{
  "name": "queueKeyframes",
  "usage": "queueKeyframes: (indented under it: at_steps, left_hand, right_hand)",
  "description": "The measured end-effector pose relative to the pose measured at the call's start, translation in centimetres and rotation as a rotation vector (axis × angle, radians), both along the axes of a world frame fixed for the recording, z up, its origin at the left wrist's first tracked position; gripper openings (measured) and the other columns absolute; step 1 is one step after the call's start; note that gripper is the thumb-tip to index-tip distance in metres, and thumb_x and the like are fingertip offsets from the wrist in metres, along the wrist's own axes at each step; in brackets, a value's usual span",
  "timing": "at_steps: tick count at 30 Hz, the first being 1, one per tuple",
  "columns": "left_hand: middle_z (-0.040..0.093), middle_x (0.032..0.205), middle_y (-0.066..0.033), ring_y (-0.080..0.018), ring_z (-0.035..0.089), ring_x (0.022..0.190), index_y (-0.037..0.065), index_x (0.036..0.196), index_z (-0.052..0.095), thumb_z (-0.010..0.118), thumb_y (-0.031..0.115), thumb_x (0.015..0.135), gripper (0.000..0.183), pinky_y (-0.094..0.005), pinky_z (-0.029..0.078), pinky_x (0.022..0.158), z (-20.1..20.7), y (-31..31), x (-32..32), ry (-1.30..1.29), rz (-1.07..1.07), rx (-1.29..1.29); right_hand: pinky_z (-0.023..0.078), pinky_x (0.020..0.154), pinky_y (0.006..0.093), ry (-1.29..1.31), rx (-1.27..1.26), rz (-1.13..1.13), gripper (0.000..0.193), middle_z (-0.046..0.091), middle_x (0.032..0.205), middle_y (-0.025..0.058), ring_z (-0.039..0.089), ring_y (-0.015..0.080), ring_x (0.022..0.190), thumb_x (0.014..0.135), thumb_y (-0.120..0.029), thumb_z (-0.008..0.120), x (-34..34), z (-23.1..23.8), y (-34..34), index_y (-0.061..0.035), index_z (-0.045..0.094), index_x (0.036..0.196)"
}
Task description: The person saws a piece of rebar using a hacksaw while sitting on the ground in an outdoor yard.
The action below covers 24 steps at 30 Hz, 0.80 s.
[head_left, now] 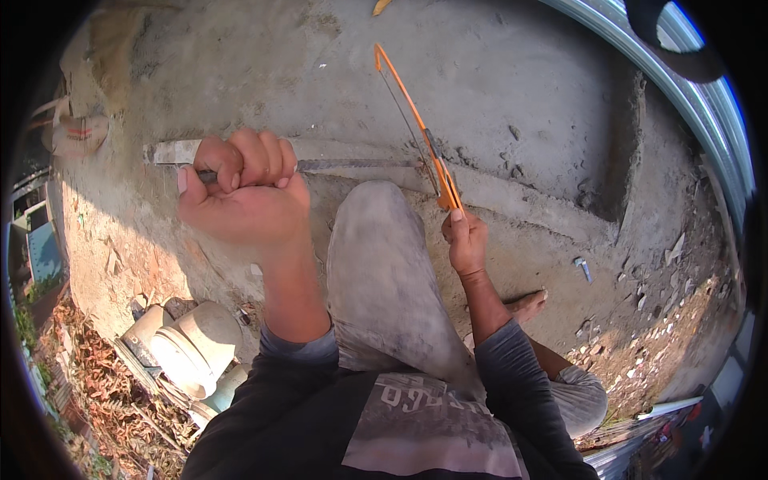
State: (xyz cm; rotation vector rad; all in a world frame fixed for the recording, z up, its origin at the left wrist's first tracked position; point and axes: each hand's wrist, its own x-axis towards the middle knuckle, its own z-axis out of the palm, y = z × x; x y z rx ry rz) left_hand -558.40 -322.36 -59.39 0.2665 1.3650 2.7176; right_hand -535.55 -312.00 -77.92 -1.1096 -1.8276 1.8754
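Note:
My right hand (466, 240) grips the handle of an orange hacksaw (410, 104), whose frame points away from me and a little left. Its thin blade crosses a dark metal rod (360, 163) near the rod's right end; whether the teeth touch it is hard to tell. My left hand (244, 180) is closed around the left part of the rod, and fingers hide much of it there. A pale flat-sided piece (172, 152) shows just left of and behind that hand. My bent knee (380, 232) rises between both arms, close to the rod.
A low cement ledge (528, 200) runs across behind my knee, with grey cement floor (240, 72) beyond. Corrugated metal sheet (680, 88) curves at the far right. Buckets (196, 344) and dry leaves (96, 376) lie lower left. A small blue-and-white object (583, 269) lies at right among rubble.

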Motion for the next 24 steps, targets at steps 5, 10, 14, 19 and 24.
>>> queueKeyframes:
  at_steps: [5,10,14,19,24]
  left_hand:
    - [0.021,0.049,0.0021,-0.0105,0.012,0.044,0.018,0.061,0.025,0.040,0.049,0.094,0.048,-0.0282,0.013,0.042,0.9,-0.5,0.6,0.052,0.068,-0.025]
    - [0.020,0.049,0.0025,-0.0103,0.012,0.044,0.018,0.061,0.025,0.039,0.050,0.095,0.049,-0.0283,0.013,0.041,0.1,1.2,1.2,0.112,-0.055,0.007]
    - [0.022,0.047,0.0007,-0.0106,0.011,0.045,0.015,0.062,0.026,0.037,0.050,0.095,0.050,-0.0302,0.012,0.042,-0.1,-0.1,0.2,0.058,0.027,0.024]
    - [0.021,0.047,0.0008,-0.0109,0.011,0.045,0.015,0.062,0.026,0.036,0.048,0.095,0.048,-0.0306,0.011,0.043,0.4,-0.7,0.6,0.117,-0.068,0.068]
    - [0.021,0.048,0.0011,-0.0110,0.011,0.045,0.016,0.062,0.026,0.036,0.047,0.095,0.047,-0.0303,0.011,0.043,-0.3,0.6,0.3,0.043,-0.092,0.024]
  right_hand:
    - [0.030,0.049,0.0268,-0.016,-0.115,0.074,0.055,0.045,0.060,-0.0020,0.039,0.0082,0.053,0.102,-0.050,0.048,9.0,1.6,-1.9,-0.0003,0.056,0.080]
    - [0.031,0.052,0.0257,0.009,-0.076,0.012,0.053,0.044,0.063,-0.0037,0.039,0.0064,0.056,0.102,-0.048,0.051,-0.1,-1.1,1.9,0.0027,0.060,0.091]
    - [0.030,0.048,0.0276,-0.040,-0.187,-0.031,0.060,0.045,0.058,0.0000,0.039,0.0091,0.052,0.099,-0.056,0.051,6.5,2.7,-1.0,-0.0055,0.050,0.067]
    - [0.033,0.053,0.0256,-0.044,-0.103,0.105,0.060,0.044,0.063,-0.0045,0.039,0.0053,0.059,0.103,-0.048,0.050,6.3,2.3,0.0,0.0075,0.066,0.121]
    - [0.029,0.049,0.0261,-0.115,0.012,0.164,0.051,0.044,0.061,-0.0038,0.037,0.0059,0.054,0.105,-0.042,0.048,0.2,1.0,2.7,-0.0009,0.057,0.076]
